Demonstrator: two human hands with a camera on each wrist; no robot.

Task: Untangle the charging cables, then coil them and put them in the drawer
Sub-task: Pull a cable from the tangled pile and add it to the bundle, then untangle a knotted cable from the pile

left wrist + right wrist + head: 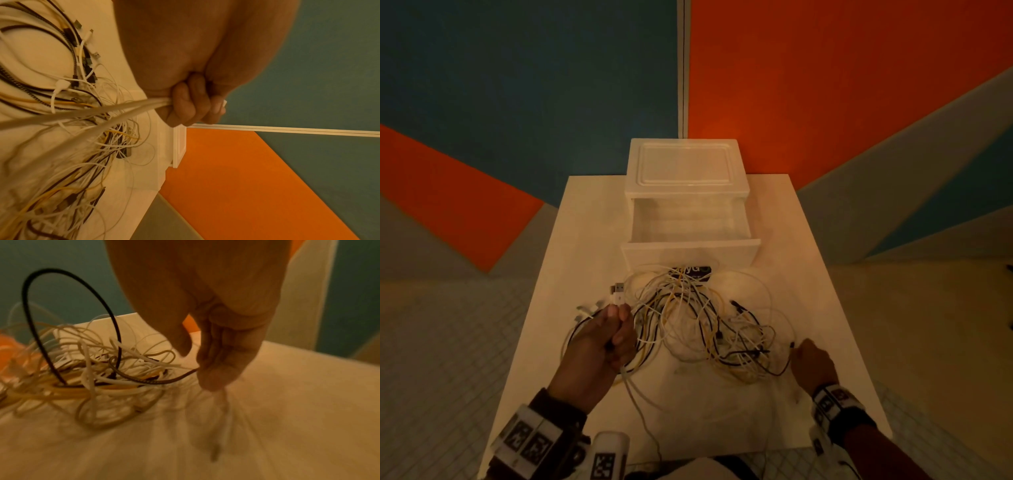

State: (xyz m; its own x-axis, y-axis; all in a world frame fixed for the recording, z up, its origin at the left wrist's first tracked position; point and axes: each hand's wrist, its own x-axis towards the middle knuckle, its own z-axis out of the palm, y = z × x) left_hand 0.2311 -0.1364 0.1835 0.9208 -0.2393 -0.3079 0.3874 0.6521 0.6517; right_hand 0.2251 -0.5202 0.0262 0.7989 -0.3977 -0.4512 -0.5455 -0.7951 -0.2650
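Note:
A tangle of white, yellow and black charging cables [702,318] lies on the white table [808,274] in front of the open white drawer [690,226]. My left hand [606,339] grips a bundle of white cable [115,112] with a USB plug [618,291] sticking up above the fist; the curled fingers [185,104] show in the left wrist view. My right hand [813,359] is at the pile's right edge and pinches a thin black braided cable [164,381] and a white cable hanging below the fingers [218,369]. The same tangle [82,374] shows blurred in the right wrist view.
The drawer belongs to a white plastic drawer unit [683,168] at the table's back edge. A dark object with lettering [693,272] lies under the cables by the drawer front. One white cable [640,407] trails off the table's near edge. Walls are blue and orange.

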